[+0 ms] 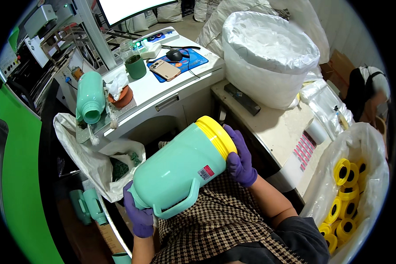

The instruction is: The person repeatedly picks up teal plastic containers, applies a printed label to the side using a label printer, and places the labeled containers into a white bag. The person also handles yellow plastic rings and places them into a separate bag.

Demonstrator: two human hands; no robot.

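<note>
To the right of the right fingers (237,138), an open plastic bag (322,182) holds loose yellow caps (348,192). The pale green jug (174,165) is held tilted between the right fingers and the left fingers (129,198). The left fingers grasp its narrower end; the right fingers grasp the fitted yellow cap (216,135) at the opposite end. A small label (205,172) lies on the jug, nearer the right fingers. Step in hand, as judged: handling the capped jug. The next move likely requires firm support at both ends.
</note>
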